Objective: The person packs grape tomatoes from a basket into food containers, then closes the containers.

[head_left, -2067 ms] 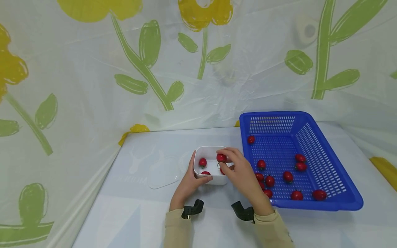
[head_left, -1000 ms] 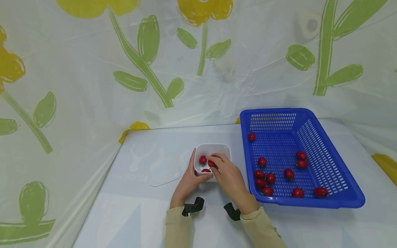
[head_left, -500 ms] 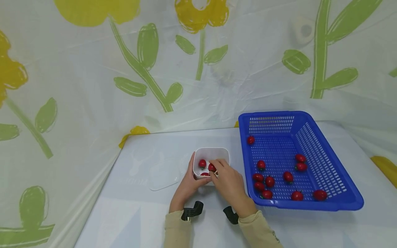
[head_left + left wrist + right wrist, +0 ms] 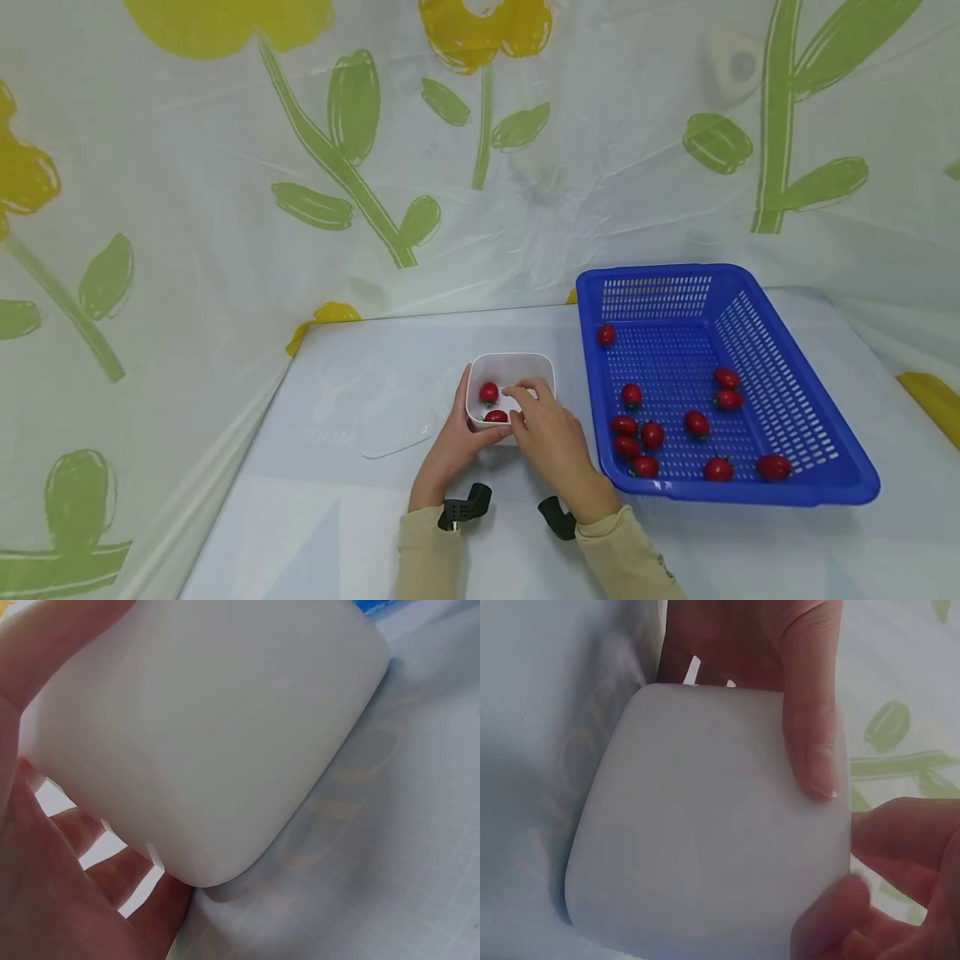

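A white square plastic box (image 4: 514, 367) stands on the table, two red cherry tomatoes (image 4: 489, 393) showing inside it. My left hand (image 4: 452, 450) grips the box, its fingers round the left side and its thumb along the near wall. My right hand (image 4: 557, 442) is over the right part of the box, thumb and index finger apart, no tomato visible between them. What lies under that hand is hidden. In the left wrist view the box wall (image 4: 217, 735) fills the middle. The right wrist view shows my right hand (image 4: 907, 900) at the box's rim.
A blue perforated basket (image 4: 806, 367) stands to the right, with several cherry tomatoes (image 4: 697, 424) spread over its floor. Left of the box lies a clear lid (image 4: 396, 421). Behind the table hangs a flower-printed sheet (image 4: 480, 250).
My right hand lowered a cherry tomato into the box, and its thumb and index finger have since parted, with that tomato out of sight. My left hand stays on the box.
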`<move>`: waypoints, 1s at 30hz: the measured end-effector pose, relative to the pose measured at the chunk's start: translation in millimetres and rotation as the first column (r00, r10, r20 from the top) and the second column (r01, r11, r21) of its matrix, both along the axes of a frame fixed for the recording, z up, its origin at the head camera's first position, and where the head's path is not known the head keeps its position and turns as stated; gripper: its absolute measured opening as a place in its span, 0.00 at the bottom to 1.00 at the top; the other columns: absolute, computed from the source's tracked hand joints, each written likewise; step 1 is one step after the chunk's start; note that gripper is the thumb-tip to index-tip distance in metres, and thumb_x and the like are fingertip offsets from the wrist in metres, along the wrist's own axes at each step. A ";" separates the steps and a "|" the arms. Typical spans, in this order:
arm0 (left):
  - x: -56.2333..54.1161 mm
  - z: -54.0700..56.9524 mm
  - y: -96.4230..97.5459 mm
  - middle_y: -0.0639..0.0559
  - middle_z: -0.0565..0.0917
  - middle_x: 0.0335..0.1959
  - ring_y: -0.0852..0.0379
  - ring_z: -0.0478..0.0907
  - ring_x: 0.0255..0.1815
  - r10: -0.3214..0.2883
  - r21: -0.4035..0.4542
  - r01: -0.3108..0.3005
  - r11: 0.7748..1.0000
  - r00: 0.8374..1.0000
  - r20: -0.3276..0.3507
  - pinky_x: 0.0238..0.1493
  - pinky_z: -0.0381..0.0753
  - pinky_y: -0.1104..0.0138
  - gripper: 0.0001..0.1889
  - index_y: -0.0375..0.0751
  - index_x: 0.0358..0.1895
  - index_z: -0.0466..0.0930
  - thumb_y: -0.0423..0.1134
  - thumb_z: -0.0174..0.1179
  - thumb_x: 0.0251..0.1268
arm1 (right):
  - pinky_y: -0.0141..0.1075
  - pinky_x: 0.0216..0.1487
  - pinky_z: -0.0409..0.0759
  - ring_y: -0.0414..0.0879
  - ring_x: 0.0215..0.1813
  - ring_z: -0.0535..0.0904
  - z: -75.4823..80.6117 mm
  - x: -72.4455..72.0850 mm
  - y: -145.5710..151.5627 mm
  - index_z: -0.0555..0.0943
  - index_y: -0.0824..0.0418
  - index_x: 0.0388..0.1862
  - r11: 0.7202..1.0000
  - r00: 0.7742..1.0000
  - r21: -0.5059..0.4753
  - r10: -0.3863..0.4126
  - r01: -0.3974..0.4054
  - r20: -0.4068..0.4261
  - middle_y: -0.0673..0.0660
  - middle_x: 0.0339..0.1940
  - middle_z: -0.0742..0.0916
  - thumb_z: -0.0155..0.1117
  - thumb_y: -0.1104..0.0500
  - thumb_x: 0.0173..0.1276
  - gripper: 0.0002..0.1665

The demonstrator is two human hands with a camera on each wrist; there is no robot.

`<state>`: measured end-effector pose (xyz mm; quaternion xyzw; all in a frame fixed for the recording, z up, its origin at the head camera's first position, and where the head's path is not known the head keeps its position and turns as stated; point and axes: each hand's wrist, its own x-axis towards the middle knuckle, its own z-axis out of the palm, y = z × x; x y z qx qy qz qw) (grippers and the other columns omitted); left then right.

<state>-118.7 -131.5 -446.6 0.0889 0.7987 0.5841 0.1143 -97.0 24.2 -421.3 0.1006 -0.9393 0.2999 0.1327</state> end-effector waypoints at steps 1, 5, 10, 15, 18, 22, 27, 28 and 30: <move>0.1 0.2 0.0 0.49 0.53 0.68 0.48 0.56 0.64 -0.002 0.002 0.002 1.000 1.000 0.003 0.57 0.63 0.56 0.54 0.59 0.70 0.32 0.46 0.67 0.47 | 0.27 0.20 0.68 0.38 0.19 0.68 0.1 0.0 -0.3 0.79 0.53 0.48 1.000 1.000 -0.009 0.003 -0.003 0.002 0.52 0.48 0.76 0.63 0.61 0.57 0.18; 0.3 0.6 0.2 0.49 0.52 0.68 0.47 0.56 0.63 -0.012 0.005 0.012 1.000 1.000 0.008 0.56 0.66 0.57 0.53 0.58 0.70 0.32 0.45 0.66 0.48 | 0.29 0.28 0.73 0.39 0.31 0.75 1.0 0.4 -1.5 0.79 0.52 0.48 0.997 1.000 -0.077 0.021 -0.020 0.012 0.49 0.49 0.75 0.61 0.59 0.59 0.16; 0.0 0.8 0.2 0.49 0.53 0.67 0.47 0.58 0.62 -0.016 -0.002 0.016 1.000 1.000 0.003 0.54 0.67 0.58 0.53 0.57 0.70 0.32 0.45 0.65 0.49 | 0.28 0.31 0.75 0.37 0.36 0.76 9.2 2.3 -0.5 0.79 0.52 0.47 0.982 0.998 -0.177 0.062 -0.064 -0.018 0.46 0.48 0.76 0.60 0.61 0.59 0.16; -2.9 -4.3 -1.0 0.53 0.53 0.67 0.49 0.58 0.62 -0.004 0.015 0.004 1.000 1.000 0.020 0.53 0.68 0.58 0.54 0.61 0.70 0.33 0.47 0.67 0.47 | 0.28 0.33 0.75 0.34 0.37 0.76 20.9 4.7 5.6 0.78 0.51 0.48 0.958 0.989 -0.248 0.136 -0.144 -0.049 0.45 0.45 0.78 0.59 0.63 0.60 0.17; -8.1 -17.8 -2.7 0.58 0.54 0.66 0.52 0.59 0.61 0.013 0.018 -0.014 1.000 1.000 0.012 0.53 0.68 0.58 0.54 0.70 0.68 0.33 0.51 0.68 0.44 | 0.28 0.34 0.76 0.32 0.38 0.75 26.8 5.9 10.3 0.77 0.48 0.50 0.935 0.984 -0.312 0.176 -0.165 0.005 0.42 0.44 0.79 0.58 0.61 0.62 0.17; -12.1 -30.9 -3.6 0.60 0.56 0.64 0.55 0.60 0.60 0.029 0.022 -0.029 0.999 1.000 -0.004 0.52 0.70 0.57 0.53 0.77 0.66 0.35 0.54 0.68 0.42 | 0.30 0.31 0.76 0.33 0.37 0.76 33.6 7.3 17.0 0.76 0.49 0.52 0.886 0.972 -0.432 0.224 -0.171 0.075 0.42 0.43 0.80 0.57 0.58 0.63 0.17; -11.3 -30.3 -3.1 0.62 0.56 0.64 0.56 0.59 0.61 0.038 0.023 -0.038 0.999 0.999 -0.002 0.54 0.67 0.55 0.53 0.77 0.65 0.35 0.54 0.69 0.41 | 0.33 0.29 0.78 0.37 0.34 0.78 43.9 10.1 26.9 0.75 0.49 0.53 0.822 0.959 -0.536 0.273 -0.193 0.073 0.46 0.43 0.81 0.55 0.60 0.65 0.17; -11.2 -30.3 -2.9 0.62 0.57 0.64 0.56 0.59 0.61 0.039 0.025 -0.039 0.999 0.999 -0.003 0.55 0.66 0.54 0.53 0.77 0.66 0.35 0.54 0.69 0.41 | 0.33 0.29 0.78 0.37 0.34 0.78 45.4 10.6 29.3 0.75 0.49 0.53 0.814 0.958 -0.547 0.278 -0.197 0.068 0.47 0.43 0.81 0.55 0.60 0.65 0.17; -11.0 -30.4 -2.2 0.62 0.56 0.64 0.56 0.58 0.62 0.034 0.024 -0.034 0.999 0.999 -0.004 0.56 0.63 0.53 0.54 0.76 0.66 0.35 0.54 0.68 0.41 | 0.34 0.30 0.78 0.39 0.35 0.79 48.0 12.0 34.4 0.75 0.49 0.53 0.802 0.958 -0.563 0.281 -0.200 0.060 0.48 0.43 0.81 0.54 0.60 0.65 0.18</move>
